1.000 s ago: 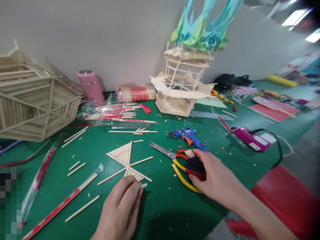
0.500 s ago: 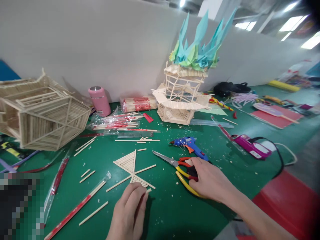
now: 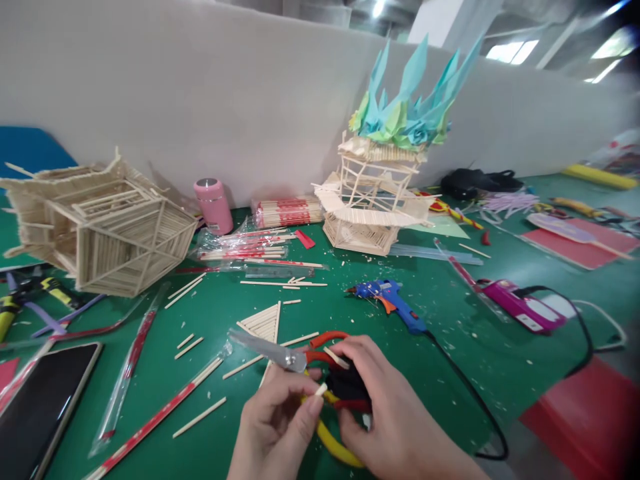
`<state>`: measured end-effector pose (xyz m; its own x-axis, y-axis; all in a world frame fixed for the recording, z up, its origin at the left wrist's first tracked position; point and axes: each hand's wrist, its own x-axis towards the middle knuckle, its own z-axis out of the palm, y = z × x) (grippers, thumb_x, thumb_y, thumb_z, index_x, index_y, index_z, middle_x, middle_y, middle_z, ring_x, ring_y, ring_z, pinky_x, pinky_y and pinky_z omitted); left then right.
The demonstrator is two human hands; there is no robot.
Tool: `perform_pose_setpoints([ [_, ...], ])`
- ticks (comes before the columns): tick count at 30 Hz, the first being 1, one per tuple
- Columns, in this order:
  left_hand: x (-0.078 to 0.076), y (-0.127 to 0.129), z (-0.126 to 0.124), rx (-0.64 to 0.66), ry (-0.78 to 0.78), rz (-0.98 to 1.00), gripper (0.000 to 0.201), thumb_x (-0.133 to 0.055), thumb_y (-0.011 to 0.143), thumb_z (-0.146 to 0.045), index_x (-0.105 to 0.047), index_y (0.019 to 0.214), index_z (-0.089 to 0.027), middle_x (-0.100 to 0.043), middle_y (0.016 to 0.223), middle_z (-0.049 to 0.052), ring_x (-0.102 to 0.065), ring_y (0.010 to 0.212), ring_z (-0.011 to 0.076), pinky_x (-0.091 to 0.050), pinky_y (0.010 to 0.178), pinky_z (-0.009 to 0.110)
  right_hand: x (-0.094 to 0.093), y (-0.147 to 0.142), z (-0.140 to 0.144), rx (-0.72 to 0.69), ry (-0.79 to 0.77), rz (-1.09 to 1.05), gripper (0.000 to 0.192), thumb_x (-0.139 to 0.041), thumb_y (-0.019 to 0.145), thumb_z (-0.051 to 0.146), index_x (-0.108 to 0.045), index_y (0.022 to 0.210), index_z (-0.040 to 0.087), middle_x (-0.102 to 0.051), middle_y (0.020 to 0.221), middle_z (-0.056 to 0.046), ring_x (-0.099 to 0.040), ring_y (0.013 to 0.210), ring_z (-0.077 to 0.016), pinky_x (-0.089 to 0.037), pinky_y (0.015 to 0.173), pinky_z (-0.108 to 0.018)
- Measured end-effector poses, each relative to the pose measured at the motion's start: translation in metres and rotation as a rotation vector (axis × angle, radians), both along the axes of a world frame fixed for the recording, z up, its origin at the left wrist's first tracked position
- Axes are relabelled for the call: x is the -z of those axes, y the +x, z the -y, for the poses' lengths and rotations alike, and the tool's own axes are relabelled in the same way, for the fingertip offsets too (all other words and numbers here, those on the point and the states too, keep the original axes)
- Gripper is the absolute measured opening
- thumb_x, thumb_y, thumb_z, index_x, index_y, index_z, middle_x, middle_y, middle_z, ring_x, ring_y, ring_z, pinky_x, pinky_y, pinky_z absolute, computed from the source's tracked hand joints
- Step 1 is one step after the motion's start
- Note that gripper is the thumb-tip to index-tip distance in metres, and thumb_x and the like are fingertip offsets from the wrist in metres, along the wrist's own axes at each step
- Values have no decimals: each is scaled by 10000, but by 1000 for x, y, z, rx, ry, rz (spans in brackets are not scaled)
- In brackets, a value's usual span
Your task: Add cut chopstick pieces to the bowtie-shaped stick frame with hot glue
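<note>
Nearest the camera, the left hand (image 3: 277, 427) comes up from the bottom edge with its fingers curled, thumb and forefinger pinching a short stick piece (image 3: 321, 389). Just beside it, the right hand (image 3: 395, 420) wraps around the red and yellow handles of the cutters (image 3: 320, 380), fingers bent over the top, the grey blades pointing left and lifted off the green table (image 3: 440, 313). The lower yellow handle curves out below the palm; how far the blades gape is hard to make out, since they blur together. Both wrists are cut off by the bottom edge.

Behind the blades lies a flat fan-shaped stick panel (image 3: 263, 323), partly hidden by the tool. Loose sticks and wrapped chopsticks (image 3: 160, 417) lie to the left, and a dark phone (image 3: 43, 403) is cut off at the lower left corner. Further back rests a blue glue gun (image 3: 393, 300), its black cord running under the right forearm. At the wall stand a pink bottle (image 3: 214, 205), a stick-built house frame (image 3: 107, 230) and a stick tower (image 3: 373, 200) topped with folded paper.
</note>
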<state>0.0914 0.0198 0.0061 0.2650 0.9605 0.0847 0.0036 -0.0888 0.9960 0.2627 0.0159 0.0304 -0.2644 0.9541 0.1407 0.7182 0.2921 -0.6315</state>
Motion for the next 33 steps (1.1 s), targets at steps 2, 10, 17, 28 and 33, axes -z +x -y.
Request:
perform_pose_setpoints([
  [2,0,-3,4,-66,-30,-23,97,-563,817,-244,-649,862,-237,-653,857,13,-643,770,132,-542,670,216,2,-7,1,-24,20,17,580,-480,575,55,-388,1133,184,-493,1104,-103,-534,989,-210,-473,837,-355],
  [10,-6,-4,9,-156,29,-48,121,-593,787,-288,-687,823,-221,-683,794,32,-655,690,158,-557,581,228,-2,-19,-2,-81,-159,50,464,-468,563,66,-477,1013,178,-562,987,-79,-547,884,-212,-473,757,-354],
  [17,-16,0,8,-196,-147,83,139,-657,722,-324,-713,749,-200,-662,923,87,-622,898,204,-523,743,252,6,-19,-5,17,-155,80,228,-512,646,155,-452,863,193,-578,804,-50,-564,707,-205,-457,598,-326],
  [28,-4,-14,5,-313,-529,321,306,-671,697,-460,-641,768,-164,-531,587,-26,-442,554,57,-354,505,132,3,12,7,16,-289,8,341,-564,695,225,-414,1001,232,-627,739,-8,-613,573,-155,-506,512,-245],
  [33,8,-21,9,-324,-443,261,253,-655,728,-418,-698,800,-179,-576,645,-5,-457,601,77,-389,548,139,0,8,13,-35,-184,141,368,-575,612,203,-414,942,217,-642,781,-60,-627,607,-197,-525,496,-292],
])
